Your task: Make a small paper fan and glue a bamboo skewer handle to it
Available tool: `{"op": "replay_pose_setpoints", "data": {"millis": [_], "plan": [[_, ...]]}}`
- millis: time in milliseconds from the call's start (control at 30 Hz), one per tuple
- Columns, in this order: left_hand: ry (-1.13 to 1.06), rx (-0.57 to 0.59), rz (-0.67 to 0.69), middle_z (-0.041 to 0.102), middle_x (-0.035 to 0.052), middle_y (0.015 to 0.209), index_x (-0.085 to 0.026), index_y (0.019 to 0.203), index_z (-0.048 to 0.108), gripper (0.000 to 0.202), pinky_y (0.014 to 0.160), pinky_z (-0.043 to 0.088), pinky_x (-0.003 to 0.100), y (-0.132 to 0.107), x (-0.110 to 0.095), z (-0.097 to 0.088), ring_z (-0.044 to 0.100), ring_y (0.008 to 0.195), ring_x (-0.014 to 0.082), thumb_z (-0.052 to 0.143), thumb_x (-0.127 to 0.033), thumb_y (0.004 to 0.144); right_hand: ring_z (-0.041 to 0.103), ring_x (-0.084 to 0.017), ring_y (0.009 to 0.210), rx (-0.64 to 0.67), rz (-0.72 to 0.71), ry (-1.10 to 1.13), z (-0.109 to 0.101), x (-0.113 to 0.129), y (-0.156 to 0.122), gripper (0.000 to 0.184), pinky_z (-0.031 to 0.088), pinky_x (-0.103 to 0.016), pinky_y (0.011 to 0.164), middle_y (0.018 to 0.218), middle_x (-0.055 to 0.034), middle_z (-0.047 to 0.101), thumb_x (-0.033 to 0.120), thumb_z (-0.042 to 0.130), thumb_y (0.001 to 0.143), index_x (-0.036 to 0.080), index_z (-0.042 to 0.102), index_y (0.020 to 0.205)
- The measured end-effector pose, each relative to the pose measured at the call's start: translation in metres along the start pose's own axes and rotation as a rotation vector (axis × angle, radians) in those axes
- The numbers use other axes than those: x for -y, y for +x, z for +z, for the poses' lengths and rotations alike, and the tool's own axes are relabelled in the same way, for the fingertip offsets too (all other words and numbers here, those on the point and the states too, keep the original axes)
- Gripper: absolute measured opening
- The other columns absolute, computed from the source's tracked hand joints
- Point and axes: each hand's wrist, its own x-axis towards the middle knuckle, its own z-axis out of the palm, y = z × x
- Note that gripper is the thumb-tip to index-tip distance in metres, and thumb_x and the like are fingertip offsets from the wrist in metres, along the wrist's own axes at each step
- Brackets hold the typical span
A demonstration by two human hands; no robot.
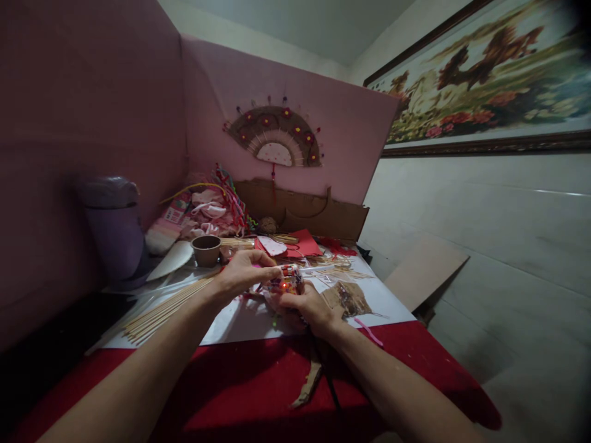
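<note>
A colourful patterned glue gun (pixel 290 278) with a small glowing red light is held over the white work sheet (pixel 231 323). My right hand (pixel 311 306) is closed around its lower part, where a dark cord hangs down. The fingers of my left hand (pixel 247 271) are bent against its left side, thumb and forefinger at its upper body. A white stick (pixel 318 268) juts out to the right just behind it. Beside my right hand lies a piece of brown burlap (pixel 348 299) with shiny clear strands on it. The gun's tip is hidden.
Bamboo sticks (pixel 168 307) lie left of my hands, near a brown cup (pixel 206 250). Red paper (pixel 305 243) lies behind. A decorated fan (pixel 277 135) hangs on the pink panel. A purple bin (pixel 115 231) stands left; a pink pipe cleaner (pixel 369 333) lies right.
</note>
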Motion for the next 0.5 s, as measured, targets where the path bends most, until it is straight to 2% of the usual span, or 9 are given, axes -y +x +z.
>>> {"op": "replay_pose_setpoints", "data": {"millis": [100, 300, 500], "plan": [[0.014, -0.028, -0.023, 0.061, 0.0018, 0.059, -0.012, 0.067, 0.066, 0.024, 0.053, 0.04, 0.024, 0.0, -0.0007, 0.0005, 0.053, 0.055, 0.012, 0.07, -0.033, 0.058, 0.032, -0.005, 0.033, -0.012, 0.019, -0.004, 0.0009, 0.0025, 0.0, 0.006, 0.023, -0.019, 0.031, 0.046, 0.0058, 0.045, 0.019, 0.058, 0.062, 0.015, 0.054, 0.061], [0.0, -0.044, -0.012, 0.061, 0.0013, 0.057, -0.012, 0.069, 0.069, 0.023, 0.051, 0.038, 0.024, 0.0001, 0.0014, 0.0021, 0.051, 0.052, 0.0112, 0.069, -0.033, 0.059, 0.031, -0.005, 0.033, 0.053, -0.006, 0.063, 0.001, 0.0031, -0.0012, 0.012, 0.022, -0.019, 0.03, 0.049, 0.005, 0.045, 0.024, 0.059, 0.066, 0.015, 0.053, 0.062], [-0.054, -0.023, -0.056, 0.063, 0.0021, 0.058, -0.011, 0.072, 0.071, 0.02, 0.056, 0.041, 0.025, 0.0007, 0.0019, -0.001, 0.054, 0.056, 0.0131, 0.067, -0.024, 0.057, 0.03, -0.004, 0.032, 0.084, -0.017, 0.11, -0.0013, -0.0005, -0.0011, 0.016, 0.02, -0.019, 0.03, 0.053, 0.0055, 0.047, 0.029, 0.062, 0.07, 0.015, 0.056, 0.073]]}}
